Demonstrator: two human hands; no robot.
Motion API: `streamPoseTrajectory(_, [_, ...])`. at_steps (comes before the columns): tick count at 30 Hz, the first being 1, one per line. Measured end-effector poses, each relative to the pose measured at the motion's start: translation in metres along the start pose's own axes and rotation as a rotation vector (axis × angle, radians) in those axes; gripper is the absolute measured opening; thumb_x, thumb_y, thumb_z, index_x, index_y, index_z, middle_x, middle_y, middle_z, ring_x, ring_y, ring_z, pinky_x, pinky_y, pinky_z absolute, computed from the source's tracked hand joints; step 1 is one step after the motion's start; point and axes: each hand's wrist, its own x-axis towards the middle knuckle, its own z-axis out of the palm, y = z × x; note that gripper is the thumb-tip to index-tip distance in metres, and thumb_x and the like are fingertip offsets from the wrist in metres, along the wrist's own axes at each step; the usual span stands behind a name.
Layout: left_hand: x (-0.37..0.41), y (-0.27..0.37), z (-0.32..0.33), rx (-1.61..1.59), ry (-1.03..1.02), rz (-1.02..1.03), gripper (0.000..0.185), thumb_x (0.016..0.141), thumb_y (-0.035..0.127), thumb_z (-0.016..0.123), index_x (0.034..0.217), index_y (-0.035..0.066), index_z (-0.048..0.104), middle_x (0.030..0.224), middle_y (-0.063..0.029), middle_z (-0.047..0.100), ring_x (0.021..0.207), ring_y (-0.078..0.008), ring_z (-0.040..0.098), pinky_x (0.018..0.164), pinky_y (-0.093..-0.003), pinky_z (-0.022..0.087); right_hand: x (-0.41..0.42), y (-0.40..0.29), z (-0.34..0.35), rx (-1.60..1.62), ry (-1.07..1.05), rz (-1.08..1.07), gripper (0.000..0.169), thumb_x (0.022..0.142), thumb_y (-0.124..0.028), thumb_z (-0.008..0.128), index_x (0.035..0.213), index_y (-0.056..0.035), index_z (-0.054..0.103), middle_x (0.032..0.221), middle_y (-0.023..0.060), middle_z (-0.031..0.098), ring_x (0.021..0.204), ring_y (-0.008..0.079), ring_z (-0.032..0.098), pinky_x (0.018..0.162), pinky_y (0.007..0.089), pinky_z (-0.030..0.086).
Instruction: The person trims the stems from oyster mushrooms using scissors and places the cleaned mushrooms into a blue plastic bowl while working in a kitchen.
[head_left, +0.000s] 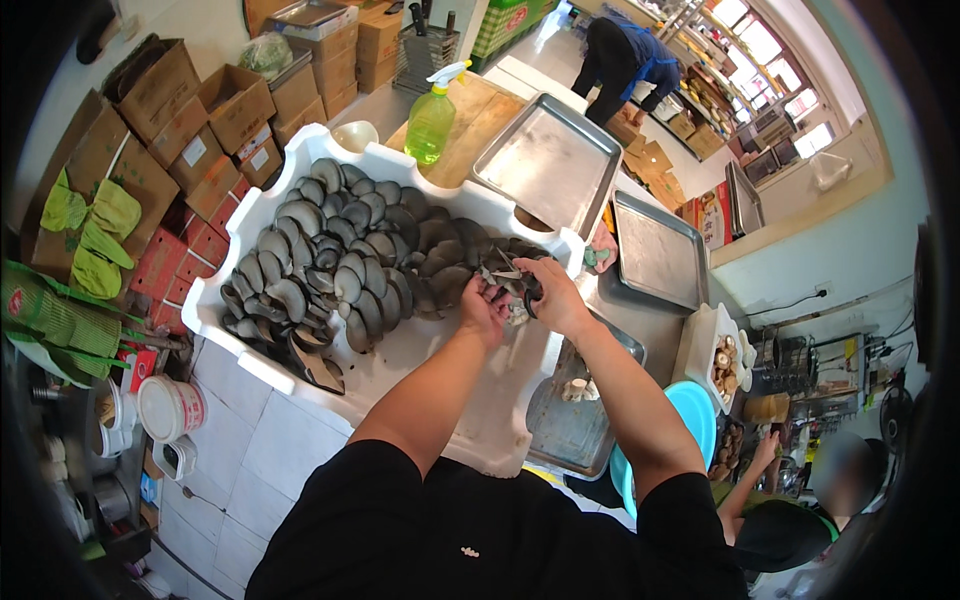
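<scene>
Many grey oyster mushrooms (360, 225) lie in overlapping clusters in a white foam box (442, 367) before me. At the box's right end my right hand (556, 296) grips scissors (532, 291) by the dark handles. Their metal blades are parted and point left, over the pale stem ends of a mushroom cluster. My left hand (484, 311) holds that cluster from below, just left of the scissors; its caps merge with the pile, so its outline is unclear. Under my right forearm, a few cut stem pieces (577, 390) lie in a metal tray (559, 431).
A spray bottle (431, 120) stands on a wooden board (480, 112) beyond the box. Two metal sheet pans (551, 161) rest to the right, near a container of brown mushrooms (694, 345). A turquoise basin (694, 412) is beside my right arm. Two other people work farther off.
</scene>
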Motion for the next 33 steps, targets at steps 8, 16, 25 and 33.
streamPoseTrajectory(8, [-0.033, 0.022, 0.009, -0.007, -0.087, -0.149, 0.04, 0.088, 0.057, 0.048, 0.098, 0.019, 0.059, 0.082, 0.001, 0.059, 0.073, -0.019, 0.052, 0.066, -0.0306, 0.038, -0.008, 0.0, -0.015, 0.137, 0.017, 0.0, 0.055, 0.065, 0.011, 0.061, 0.117, -0.0083, 0.056, 0.1, 0.0114, 0.055, 0.091, 0.0262, 0.058, 0.077, 0.0333, 0.05])
streamPoseTrajectory(16, [-0.08, 0.067, 0.02, 0.527, -0.297, -0.2, 0.043, 0.093, 0.052, 0.044, 0.113, 0.016, 0.057, 0.106, -0.0039, 0.061, 0.093, -0.0184, 0.059, 0.082, -0.0323, 0.046, -0.059, -0.032, -0.038, -0.109, 0.045, -0.272, 0.054, 0.059, 0.006, 0.068, 0.11, -0.0104, 0.061, 0.088, 0.0092, 0.051, 0.081, 0.0262, 0.053, 0.067, 0.032, 0.046])
streamPoseTrajectory(25, [-0.166, 0.078, 0.057, 0.532, -0.568, -0.316, 0.022, 0.091, 0.018, 0.059, 0.108, 0.011, 0.048, 0.107, -0.0062, 0.058, 0.099, -0.0196, 0.06, 0.089, -0.038, 0.05, -0.122, -0.056, -0.075, -0.308, 0.27, -0.608, 0.038, 0.062, -0.004, 0.073, 0.099, -0.0104, 0.066, 0.09, 0.0061, 0.057, 0.078, 0.0249, 0.06, 0.061, 0.0335, 0.051])
streamPoseTrajectory(33, [-0.166, 0.026, 0.065, 0.707, -0.613, 0.049, 0.036, 0.083, 0.01, 0.069, 0.111, 0.006, 0.048, 0.104, -0.0031, 0.056, 0.093, -0.0119, 0.056, 0.086, -0.0277, 0.045, -0.206, -0.026, -0.104, -0.213, 0.552, -0.217, 0.042, 0.065, -0.003, 0.076, 0.104, -0.0082, 0.062, 0.095, 0.0099, 0.058, 0.085, 0.0282, 0.06, 0.073, 0.0352, 0.05])
